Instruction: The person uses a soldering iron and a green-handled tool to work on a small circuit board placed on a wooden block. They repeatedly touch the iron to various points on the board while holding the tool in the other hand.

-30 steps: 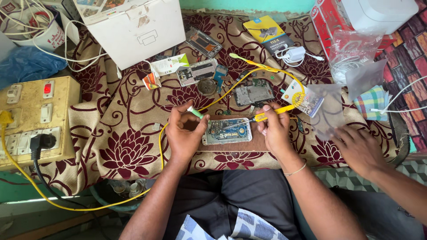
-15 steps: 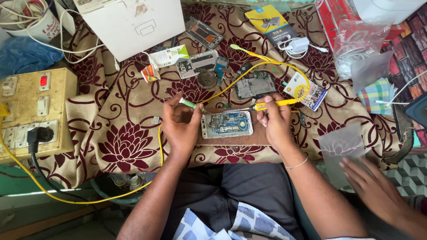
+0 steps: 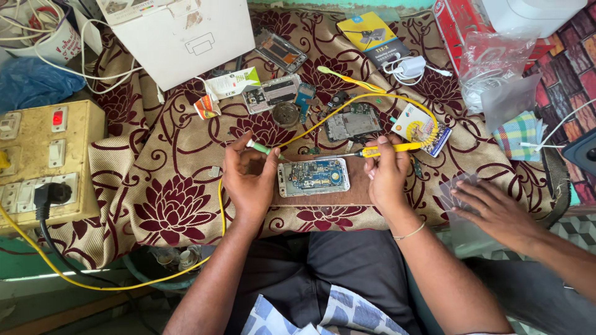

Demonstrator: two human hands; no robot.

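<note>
An opened phone with its circuit board showing lies on a brown wooden board in front of me. My left hand grips a green-handled soldering iron with a yellow cord, its tip near the phone's upper left corner. My right hand holds a yellow-handled screwdriver lying across the fingers, tip pointing left above the phone.
Another person's hand rests on a clear plastic bag at the right. Phone parts, a white box, a yellow switchboard, a charger and a red box surround the floral cloth.
The other person's hand has moved up onto the table edge at the right with the plastic bag. My two hands stay at the phone.
</note>
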